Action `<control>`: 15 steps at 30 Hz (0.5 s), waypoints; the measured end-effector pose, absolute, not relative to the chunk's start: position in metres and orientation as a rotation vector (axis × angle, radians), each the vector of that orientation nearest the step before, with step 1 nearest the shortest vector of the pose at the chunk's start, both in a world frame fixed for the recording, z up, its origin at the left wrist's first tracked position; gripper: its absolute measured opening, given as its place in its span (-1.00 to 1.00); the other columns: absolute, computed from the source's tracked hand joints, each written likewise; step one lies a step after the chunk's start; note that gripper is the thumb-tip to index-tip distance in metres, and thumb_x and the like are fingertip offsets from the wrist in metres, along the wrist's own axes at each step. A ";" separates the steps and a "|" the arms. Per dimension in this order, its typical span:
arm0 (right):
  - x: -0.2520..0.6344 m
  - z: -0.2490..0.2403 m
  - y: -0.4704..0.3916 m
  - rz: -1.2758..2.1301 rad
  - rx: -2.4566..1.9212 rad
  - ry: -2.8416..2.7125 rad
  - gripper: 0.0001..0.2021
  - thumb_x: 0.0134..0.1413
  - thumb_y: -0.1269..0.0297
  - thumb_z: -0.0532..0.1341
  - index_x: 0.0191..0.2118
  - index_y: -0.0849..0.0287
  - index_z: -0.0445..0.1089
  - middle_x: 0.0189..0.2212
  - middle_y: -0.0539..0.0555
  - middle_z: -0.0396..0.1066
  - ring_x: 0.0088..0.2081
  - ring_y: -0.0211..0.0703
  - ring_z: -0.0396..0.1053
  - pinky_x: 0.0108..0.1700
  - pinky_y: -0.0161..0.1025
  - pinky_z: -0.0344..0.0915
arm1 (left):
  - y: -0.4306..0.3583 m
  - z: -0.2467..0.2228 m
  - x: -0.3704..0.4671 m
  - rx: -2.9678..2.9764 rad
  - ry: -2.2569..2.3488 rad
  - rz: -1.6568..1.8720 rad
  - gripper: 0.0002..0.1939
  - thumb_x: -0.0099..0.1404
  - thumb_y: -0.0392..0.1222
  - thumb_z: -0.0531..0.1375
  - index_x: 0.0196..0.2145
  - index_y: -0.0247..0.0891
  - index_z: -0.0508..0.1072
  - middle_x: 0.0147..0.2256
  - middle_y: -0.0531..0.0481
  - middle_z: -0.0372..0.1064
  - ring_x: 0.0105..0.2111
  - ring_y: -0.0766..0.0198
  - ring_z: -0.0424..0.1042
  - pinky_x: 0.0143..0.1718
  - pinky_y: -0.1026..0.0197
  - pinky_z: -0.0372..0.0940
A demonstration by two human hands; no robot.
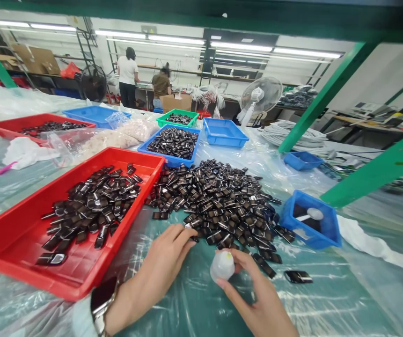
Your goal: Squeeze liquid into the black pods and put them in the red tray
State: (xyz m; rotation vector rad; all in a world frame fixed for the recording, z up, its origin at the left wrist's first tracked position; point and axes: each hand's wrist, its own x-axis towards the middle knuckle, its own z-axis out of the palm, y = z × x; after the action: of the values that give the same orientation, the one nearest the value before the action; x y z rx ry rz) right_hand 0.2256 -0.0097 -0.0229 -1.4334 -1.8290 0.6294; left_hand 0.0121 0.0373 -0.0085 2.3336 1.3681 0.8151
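A: Start me at the near side of the table [194, 309]. What's it like?

B: Green, under clear, wrinkled plastic sheeting [345, 302] that looks slick from my remote seat. I have both hands low over it. My right hand [261, 298] has its grip closed round a small white container [222, 267], thumb on one side and fingers on the other, a yellowish spot near its top.

A: And the left?

B: My left hand [161, 260] reaches to the near edge of the pile of dark pieces [222, 201], thumb and fingers drawn narrow over one piece. I can't tell whether that grip is pinching it or only touching.

A: How would you expect them to handle?

B: The container looks light, perhaps soft-walled; I'd hold it round its broad sides with modest pressure. The pieces look flat, stiff and glossy. I'd judge them light but slippery, best taken by their long edges, since the shiny faces might scratch.

A: Beyond the hands?

B: The pile spreads between a red tray [15, 252] of similar pieces on my left and a blue bin [324, 241] on my right. Behind it sit a blue tray [169, 160] and a green tray [161, 122], both holding dark pieces. Farther off, I see a fan [260, 96] and a person in white [127, 70].
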 end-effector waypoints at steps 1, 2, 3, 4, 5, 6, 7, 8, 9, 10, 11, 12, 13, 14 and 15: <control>0.226 -0.023 -0.010 0.640 -1.429 -1.820 -0.70 0.09 0.24 0.25 -0.02 -0.01 0.34 -0.18 0.07 0.49 -0.26 -0.07 0.48 -0.23 -0.16 0.45 | 0.034 -0.006 0.013 2.297 1.328 0.844 -0.82 0.44 -0.32 0.00 -0.10 -0.28 0.37 -0.19 -0.10 0.34 -0.19 0.14 0.40 -0.16 0.01 0.35; 0.226 -0.023 -0.011 0.650 -1.428 -1.803 -0.69 0.08 0.24 0.26 -0.02 -0.01 0.34 -0.19 0.07 0.49 -0.25 -0.07 0.48 -0.22 -0.16 0.45 | 0.031 -0.003 0.014 2.255 1.294 0.871 -0.80 0.45 -0.32 -0.04 -0.10 -0.26 0.35 -0.16 -0.12 0.32 -0.15 0.12 0.37 -0.12 -0.01 0.32; 0.226 -0.022 -0.011 0.657 -1.432 -1.779 -0.68 0.09 0.23 0.25 -0.01 -0.02 0.32 -0.17 0.07 0.49 -0.22 -0.06 0.47 -0.19 -0.15 0.44 | 0.028 0.000 0.015 2.204 1.264 0.892 -0.79 0.46 -0.31 -0.07 -0.09 -0.25 0.32 -0.13 -0.14 0.30 -0.11 0.12 0.35 -0.08 -0.01 0.30; 0.226 -0.021 -0.012 0.658 -1.438 -1.754 -0.69 0.13 0.21 0.22 0.01 -0.02 0.29 -0.14 0.09 0.48 -0.17 -0.05 0.47 -0.16 -0.15 0.43 | 0.025 0.001 0.016 2.148 1.233 0.902 -0.80 0.47 -0.30 -0.09 -0.08 -0.24 0.29 -0.12 -0.13 0.31 -0.10 0.14 0.35 -0.07 0.02 0.30; 0.226 -0.019 -0.012 0.671 -1.438 -1.715 -0.69 0.17 0.19 0.18 0.04 -0.03 0.25 -0.10 0.10 0.46 -0.12 -0.04 0.46 -0.13 -0.16 0.42 | 0.023 0.002 0.017 2.090 1.199 0.898 -0.80 0.48 -0.29 -0.12 -0.10 -0.22 0.27 -0.15 -0.10 0.34 -0.12 0.18 0.38 -0.08 0.08 0.31; 0.225 -0.016 -0.013 0.708 -1.438 -1.656 -0.70 0.21 0.16 0.14 0.05 -0.04 0.23 -0.07 0.11 0.44 -0.09 -0.06 0.45 -0.11 -0.18 0.42 | 0.020 0.002 0.018 2.035 1.167 0.884 -0.80 0.49 -0.28 -0.13 -0.14 -0.21 0.26 -0.21 -0.05 0.37 -0.18 0.23 0.41 -0.13 0.16 0.33; 0.225 -0.013 -0.013 0.770 -1.435 -1.581 -0.71 0.24 0.13 0.11 0.06 -0.05 0.21 -0.08 0.10 0.45 -0.11 -0.09 0.45 -0.12 -0.21 0.41 | 0.018 0.001 0.019 1.983 1.139 0.865 -0.79 0.50 -0.26 -0.15 -0.17 -0.20 0.25 -0.29 0.00 0.38 -0.26 0.28 0.42 -0.21 0.23 0.34; 0.225 -0.009 -0.013 0.855 -1.422 -1.495 -0.71 0.24 0.09 0.10 0.05 -0.06 0.22 -0.15 0.07 0.47 -0.18 -0.13 0.47 -0.16 -0.25 0.41 | 0.016 0.000 0.020 1.939 1.121 0.844 -0.77 0.51 -0.24 -0.16 -0.20 -0.19 0.25 -0.36 0.04 0.37 -0.34 0.31 0.41 -0.29 0.28 0.34; 0.225 -0.005 -0.013 0.953 -1.401 -1.405 -0.71 0.23 0.05 0.11 0.04 -0.07 0.24 -0.26 0.03 0.49 -0.27 -0.17 0.47 -0.22 -0.29 0.41 | 0.014 -0.001 0.020 1.902 1.113 0.827 -0.76 0.51 -0.22 -0.17 -0.22 -0.18 0.25 -0.40 0.07 0.34 -0.39 0.32 0.39 -0.34 0.30 0.32; 0.225 -0.001 -0.013 1.050 -1.375 -1.320 -0.70 0.21 0.01 0.13 0.02 -0.08 0.26 -0.38 -0.02 0.47 -0.38 -0.21 0.44 -0.30 -0.32 0.39 | 0.013 -0.002 0.020 1.871 1.116 0.815 -0.75 0.51 -0.20 -0.18 -0.22 -0.17 0.25 -0.43 0.09 0.30 -0.42 0.32 0.36 -0.37 0.31 0.29; 0.226 0.002 -0.013 1.132 -1.352 -1.252 -0.68 0.18 -0.02 0.15 0.01 -0.09 0.28 -0.46 -0.05 0.45 -0.47 -0.24 0.39 -0.39 -0.34 0.36 | 0.012 -0.002 0.020 1.843 1.131 0.807 -0.74 0.52 -0.18 -0.18 -0.21 -0.16 0.26 -0.43 0.09 0.28 -0.41 0.32 0.34 -0.37 0.30 0.27; 0.226 0.005 -0.013 1.186 -1.336 -1.215 -0.65 0.15 -0.05 0.17 0.01 -0.10 0.29 -0.50 -0.07 0.43 -0.53 -0.26 0.34 -0.47 -0.35 0.31 | 0.010 -0.001 0.019 1.820 1.147 0.803 -0.74 0.52 -0.16 -0.19 -0.20 -0.16 0.26 -0.42 0.09 0.26 -0.40 0.31 0.32 -0.35 0.29 0.25; 0.227 0.008 -0.013 1.216 -1.324 -1.198 -0.62 0.13 -0.08 0.18 0.02 -0.10 0.30 -0.49 -0.06 0.44 -0.56 -0.27 0.31 -0.51 -0.35 0.27 | 0.009 0.000 0.019 1.804 1.159 0.801 -0.73 0.52 -0.14 -0.18 -0.22 -0.15 0.26 -0.41 0.09 0.25 -0.38 0.30 0.30 -0.33 0.28 0.23; 0.227 0.009 -0.014 1.228 -1.327 -1.197 -0.60 0.10 -0.09 0.20 0.02 -0.09 0.32 -0.46 -0.04 0.45 -0.58 -0.29 0.29 -0.53 -0.34 0.26 | 0.008 0.001 0.018 1.797 1.164 0.800 -0.73 0.51 -0.13 -0.17 -0.24 -0.15 0.26 -0.40 0.09 0.24 -0.38 0.30 0.29 -0.33 0.28 0.21; 0.228 0.010 -0.014 1.228 -1.338 -1.208 -0.59 0.08 -0.10 0.21 0.01 -0.09 0.34 -0.43 -0.03 0.46 -0.59 -0.30 0.27 -0.53 -0.33 0.25 | 0.008 0.003 0.017 1.796 1.162 0.803 -0.73 0.51 -0.12 -0.16 -0.27 -0.16 0.25 -0.40 0.09 0.23 -0.38 0.30 0.27 -0.33 0.28 0.19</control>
State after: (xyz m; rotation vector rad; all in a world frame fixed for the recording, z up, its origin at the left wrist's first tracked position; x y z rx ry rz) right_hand 0.2278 -0.0144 0.0104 -1.3379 -1.2077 1.2278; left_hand 0.0170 0.0077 0.0031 1.7958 1.1623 0.8031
